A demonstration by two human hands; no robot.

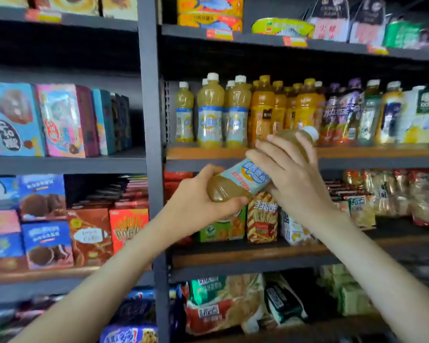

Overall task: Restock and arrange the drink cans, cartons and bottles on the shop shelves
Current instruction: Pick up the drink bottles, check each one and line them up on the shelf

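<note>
I hold a yellowish juice bottle [248, 178] with a pale blue label and white cap, tilted with its cap up to the right, in front of the drinks shelf [208, 152]. My left hand [198, 206] grips its bottom end. My right hand [287, 167] wraps around its upper half below the cap. On the shelf stand matching juice bottles [211, 112] at the left, orange drink bottles [282, 107] in the middle, and purple-labelled bottles [342, 112] to the right.
A grey upright post [150, 120] splits the shelving. Biscuit boxes [60, 120] fill the left bays. Snack bags [261, 219] sit on the shelf below the drinks, tins [209, 11] on the shelf above. White cartons [421, 115] stand at the far right.
</note>
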